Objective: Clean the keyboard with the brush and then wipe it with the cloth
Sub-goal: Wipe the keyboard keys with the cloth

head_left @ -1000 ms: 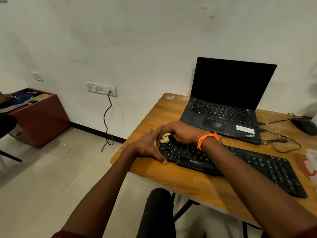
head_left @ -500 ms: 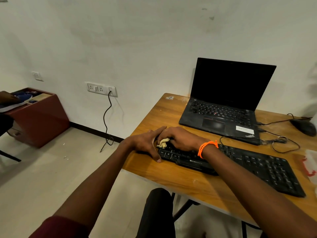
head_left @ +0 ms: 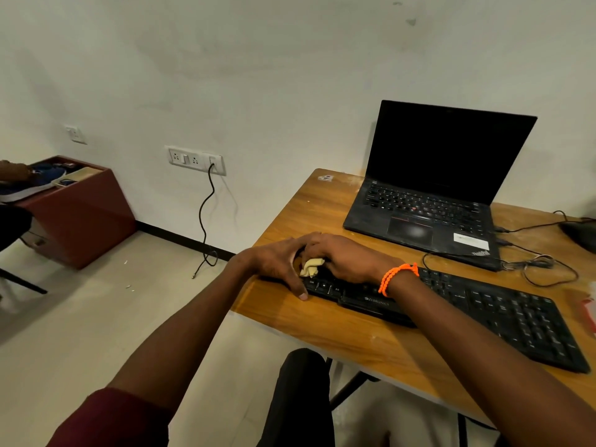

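Observation:
A black keyboard (head_left: 503, 314) lies along the near side of the wooden table (head_left: 309, 211). My right hand (head_left: 345, 256), with an orange band at the wrist, grips a bunched cream cloth (head_left: 311, 267) and presses it onto the keyboard's left end. My left hand (head_left: 277, 262) rests with straight fingers against the keyboard's left edge, its thumb on the table by the corner. No brush is in view.
An open black laptop (head_left: 429, 201) stands behind the keyboard, with cables (head_left: 535, 269) and a mouse (head_left: 580, 233) to its right. A red and white packet (head_left: 590, 311) lies at the right edge. A brown cabinet (head_left: 80, 214) stands at far left on the floor.
Both hands have stayed at the keyboard's left end. The right hand has shifted the cloth slightly over the corner keys. The camera has tilted a little.

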